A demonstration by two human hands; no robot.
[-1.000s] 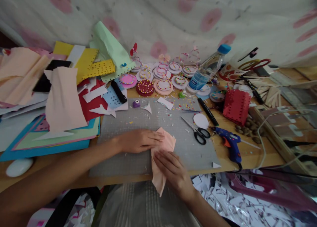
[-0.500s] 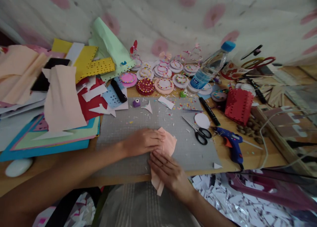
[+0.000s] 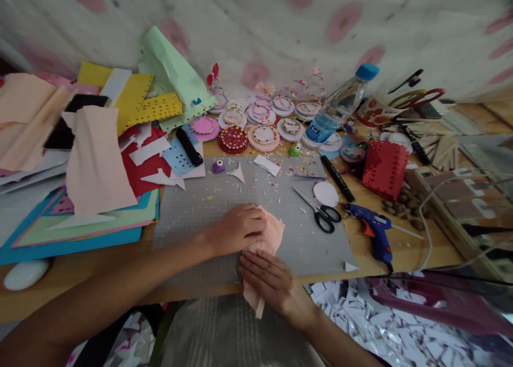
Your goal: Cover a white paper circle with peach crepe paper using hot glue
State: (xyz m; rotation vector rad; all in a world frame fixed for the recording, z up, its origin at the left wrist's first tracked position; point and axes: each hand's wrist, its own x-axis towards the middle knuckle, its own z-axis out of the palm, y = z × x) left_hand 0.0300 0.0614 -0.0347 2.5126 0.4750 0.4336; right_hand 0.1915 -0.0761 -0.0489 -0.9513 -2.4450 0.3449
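Note:
A folded piece of peach paper [image 3: 273, 233] lies slantwise on the grey cutting mat [image 3: 180, 217], its lower end hanging past the table's front edge. My left hand [image 3: 240, 229] is closed on its upper part, fingers bent over the left edge. Just below, my right hand [image 3: 274, 284] lies across the lower part, fingers together and closed over the paper; its thumb is hidden. To the right on the mat are black-handled scissors [image 3: 325, 217], blades apart, and a white paper disc [image 3: 326, 194]. White offcuts and tiny colored bits are scattered behind the hands.
A blue glue gun [image 3: 374, 231] and a black marker [image 3: 337, 178] lie at right. Decorated paper discs [image 3: 263, 137] line the back beside a water bottle [image 3: 340, 108]. Stacked colored papers [image 3: 84, 236] fill the left. A red punched box [image 3: 385, 169] stands at right.
My left hand's fingers have bent more over the peach paper and shifted slightly. My right hand stays almost in place on the lower part. The whole view has moved a little.

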